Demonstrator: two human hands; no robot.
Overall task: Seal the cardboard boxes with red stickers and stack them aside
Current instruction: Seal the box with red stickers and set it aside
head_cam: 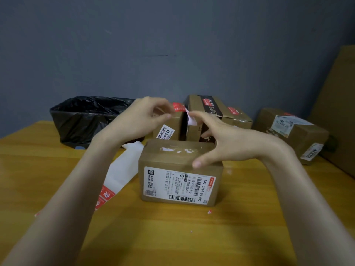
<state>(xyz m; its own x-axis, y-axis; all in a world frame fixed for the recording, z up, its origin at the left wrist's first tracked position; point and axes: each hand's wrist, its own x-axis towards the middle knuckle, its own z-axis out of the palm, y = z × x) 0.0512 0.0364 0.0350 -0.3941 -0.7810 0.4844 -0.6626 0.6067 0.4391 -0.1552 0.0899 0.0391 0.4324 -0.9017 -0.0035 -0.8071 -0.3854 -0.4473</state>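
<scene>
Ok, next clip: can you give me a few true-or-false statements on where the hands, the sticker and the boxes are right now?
1. The left hand pinches a red rectangular sticker above the nearest brown cardboard box. True.
2. That box already carries a red sticker on its top. False: the top shows only clear tape and white scraps.
3. The right hand lies flat on the yellow wooden table. False: it is raised over the box, fingers spread.
4. A white shipping label is on the box's near side. True.
5. The black bag-lined bin stands at the right. False: it is at the rear left.
</scene>
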